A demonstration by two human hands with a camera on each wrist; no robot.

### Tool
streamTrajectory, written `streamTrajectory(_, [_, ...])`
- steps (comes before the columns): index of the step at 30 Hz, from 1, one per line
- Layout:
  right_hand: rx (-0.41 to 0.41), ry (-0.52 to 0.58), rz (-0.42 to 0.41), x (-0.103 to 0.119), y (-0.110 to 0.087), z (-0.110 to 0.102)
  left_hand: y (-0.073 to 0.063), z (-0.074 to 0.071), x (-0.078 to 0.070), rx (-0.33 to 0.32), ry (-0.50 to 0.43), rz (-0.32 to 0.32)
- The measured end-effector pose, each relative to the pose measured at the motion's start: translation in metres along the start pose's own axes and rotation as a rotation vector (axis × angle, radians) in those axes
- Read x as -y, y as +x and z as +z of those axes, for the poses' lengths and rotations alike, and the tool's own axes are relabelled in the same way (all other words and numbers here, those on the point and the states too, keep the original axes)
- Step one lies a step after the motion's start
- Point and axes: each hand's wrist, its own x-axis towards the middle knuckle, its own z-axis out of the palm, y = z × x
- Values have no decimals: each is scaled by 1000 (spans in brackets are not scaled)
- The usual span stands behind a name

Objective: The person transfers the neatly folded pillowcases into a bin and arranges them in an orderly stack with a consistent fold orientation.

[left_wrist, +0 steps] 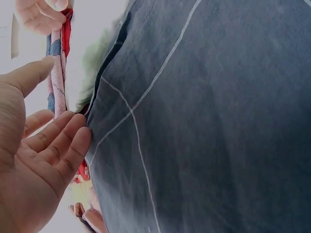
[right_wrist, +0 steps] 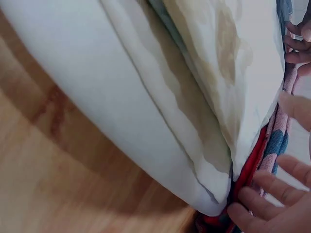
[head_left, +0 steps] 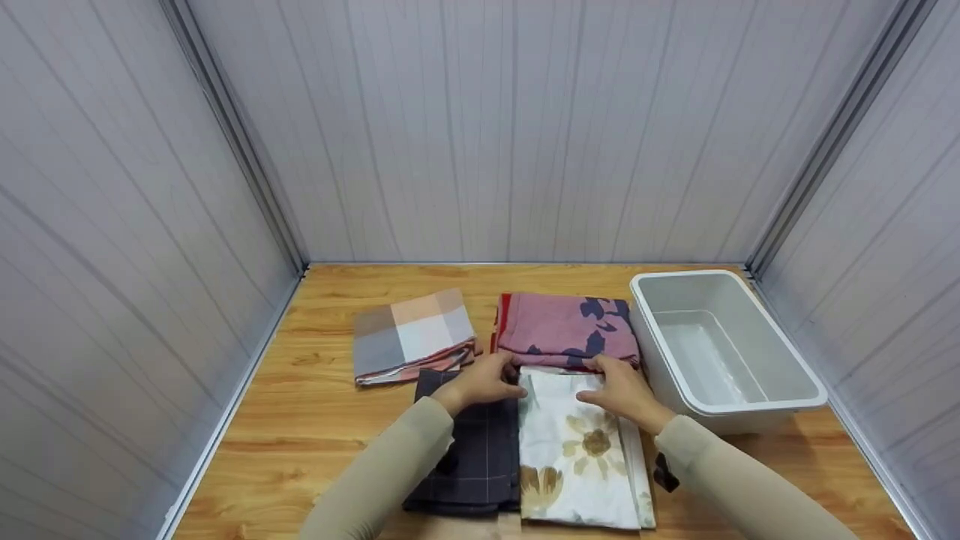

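Note:
A folded white cloth with brown flowers [head_left: 581,457] lies between my two hands. At its far left corner is my left hand [head_left: 484,381], with the thumb held apart from the fingers. The left fingertips [left_wrist: 80,128] come up against the edge of a folded dark checked cloth [left_wrist: 194,121]. My right hand [head_left: 624,391] is by the white cloth's far right corner, thumb also spread. Its fingers [right_wrist: 260,204] are close to the near edge of a folded pink cloth with blue leaf shapes [head_left: 555,322]. Neither hand grips a cloth.
A light grey plastic tub [head_left: 705,352] stands on the right, against the pink cloth. Back left, a folded checked cloth [head_left: 412,334] in grey, orange and white lies on the wooden table [head_left: 300,420]. Panelled walls [head_left: 480,135] enclose the table at the back and sides.

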Motion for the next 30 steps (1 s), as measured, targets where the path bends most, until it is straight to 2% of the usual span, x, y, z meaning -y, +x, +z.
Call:
streamTrajectory(6, [-56,76,87,-3,-4,2,0,6,3,-7,-45,-13])
streamTrajectory(12, [-78,122,156,-6,-9,5,1,11,5,-9,-56,-4])
streamTrajectory(20, [-103,124,188,-11,-12,10,4,15,4,10,-60,-23])
streamTrajectory(30, [-94,91,219,-16,-11,12,11,23,1,-26,-107,-65])
